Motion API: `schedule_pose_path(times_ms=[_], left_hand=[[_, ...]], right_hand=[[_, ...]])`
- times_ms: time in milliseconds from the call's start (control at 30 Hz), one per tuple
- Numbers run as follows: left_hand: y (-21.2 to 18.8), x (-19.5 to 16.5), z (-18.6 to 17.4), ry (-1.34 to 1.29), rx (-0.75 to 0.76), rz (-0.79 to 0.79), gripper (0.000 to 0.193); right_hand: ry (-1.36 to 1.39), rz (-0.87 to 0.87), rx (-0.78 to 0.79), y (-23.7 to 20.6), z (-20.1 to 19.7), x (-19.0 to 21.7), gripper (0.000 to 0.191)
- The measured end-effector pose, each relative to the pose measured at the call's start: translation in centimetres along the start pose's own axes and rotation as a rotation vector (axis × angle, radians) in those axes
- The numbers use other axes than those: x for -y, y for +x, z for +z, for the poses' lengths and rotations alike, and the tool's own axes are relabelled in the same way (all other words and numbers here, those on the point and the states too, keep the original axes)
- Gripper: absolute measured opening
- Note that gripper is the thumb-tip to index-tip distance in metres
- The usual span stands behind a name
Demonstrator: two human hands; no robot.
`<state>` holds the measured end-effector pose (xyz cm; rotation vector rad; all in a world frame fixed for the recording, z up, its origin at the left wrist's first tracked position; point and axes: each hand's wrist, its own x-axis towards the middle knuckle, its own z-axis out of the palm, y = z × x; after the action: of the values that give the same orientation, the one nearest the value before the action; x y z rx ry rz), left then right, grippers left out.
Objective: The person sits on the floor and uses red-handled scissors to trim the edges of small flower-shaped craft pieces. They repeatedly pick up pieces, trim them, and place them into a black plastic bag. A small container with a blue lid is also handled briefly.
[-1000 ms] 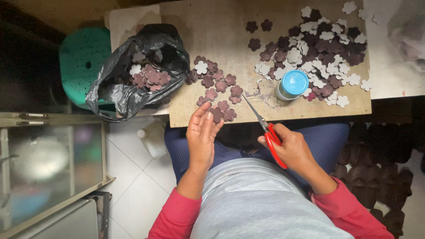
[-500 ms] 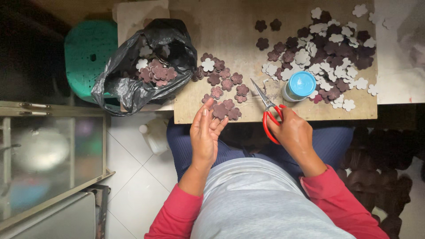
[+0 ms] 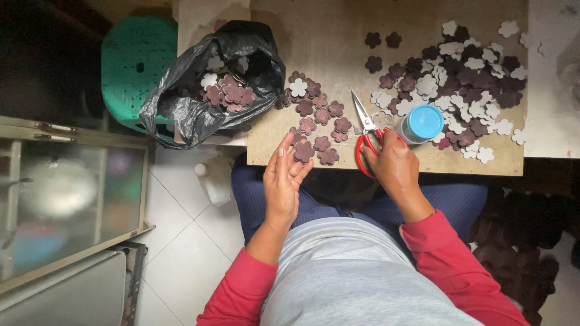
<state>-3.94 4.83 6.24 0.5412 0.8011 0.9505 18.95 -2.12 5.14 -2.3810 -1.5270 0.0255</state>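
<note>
Left hand: the left hand lay at the near edge of the tabletop, fingers loosely extended; its grip was open and closed on nothing, the fingertips touching or just short of a dark maroon flower cut-out.
Right hand: the right hand had its grip closed through the loops of the red-handled scissors, whose blades pointed away from the body, together or nearly so, lying low over the board.
Flower relative to the grips: the cut-out sat flat at the front of a small cluster of maroon flowers, just beyond the left fingertips and to the left of the scissor blades, apart from them.
Doing the step well: judging by the pose, the flower would lift most cleanly if pinched at one petal and slid off the edge, so the neighbours stayed put; the scissor tips were best kept pointed away from the left fingers.
Nearby: a blue-capped jar stood just beside the right hand; beyond it spread a heap of white and maroon flowers.
Left side: a black plastic bag holding more flowers lay open at the tabletop's left end, with a green stool behind it.
</note>
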Motion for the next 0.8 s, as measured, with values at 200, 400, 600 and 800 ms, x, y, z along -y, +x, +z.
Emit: schedule_pose_path(times_ms=[200,400,600,800], left_hand=[[0.2,-0.2,-0.3,-0.044,-0.018,-0.005,0.049],[-0.7,-0.8,0.5,0.371,-0.098,0.139,0.086],[-0.8,-1.4,1.2,0.294,0.052,0.226,0.072],[-1.6,-1.4,2.1,0.195,0.113,0.155,0.029]], right_hand=[[-0.02,0.043,0.039,0.0,0.3,0.3,0.056],[-0.015,0.1,0.083,0.1,0.7,0.0,0.054],[-0.036,0.172,0.162,0.2,0.1,-0.1,0.053],[0.034,0.263,0.162,0.4,-1.9,0.7,0.051]])
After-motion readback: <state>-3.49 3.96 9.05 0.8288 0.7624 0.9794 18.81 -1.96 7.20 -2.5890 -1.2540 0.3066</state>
